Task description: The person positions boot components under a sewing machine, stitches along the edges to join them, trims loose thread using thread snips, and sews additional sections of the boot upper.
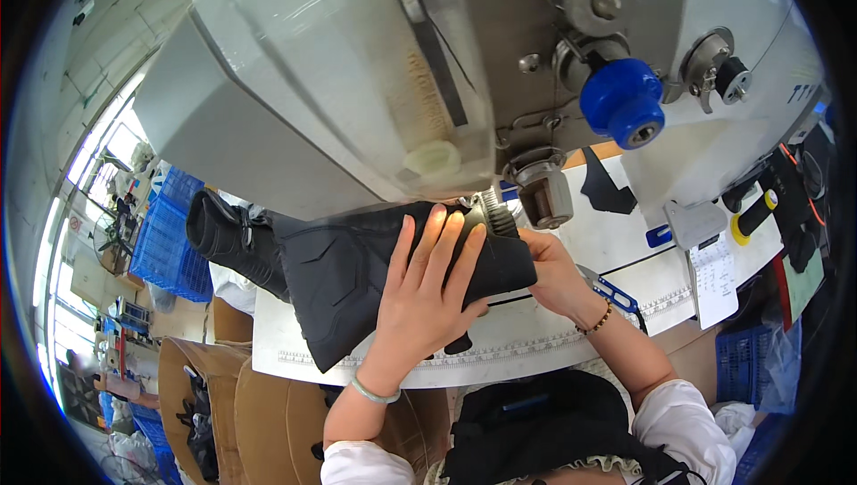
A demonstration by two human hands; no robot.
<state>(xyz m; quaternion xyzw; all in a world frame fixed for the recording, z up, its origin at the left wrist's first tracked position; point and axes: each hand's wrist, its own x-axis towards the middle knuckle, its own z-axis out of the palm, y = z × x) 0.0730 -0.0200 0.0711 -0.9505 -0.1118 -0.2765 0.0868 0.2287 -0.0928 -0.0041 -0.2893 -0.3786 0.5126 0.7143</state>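
A black leather-like piece [335,275] with stitched, angular raised panels lies on the white sewing table, under the head of a sewing machine [295,66]. My left hand [427,293] rests flat on it, fingers spread and pointing toward the needle area. At the piece's right edge, my right hand [558,275] grips it between thumb and fingers; the fingertips are partly hidden behind it. The machine's toothed metal part [495,215] sits just beyond my left fingertips. A black boot-like item [234,240] lies against the piece's left side.
Blue-handled snips [611,293] lie beside my right wrist. Farther right are a small black cut piece [609,186], a paper note [712,280] and a black-and-yellow thread spool [754,217]. A printed ruler [527,342] runs along the table's front; cardboard boxes [259,414] stand below left.
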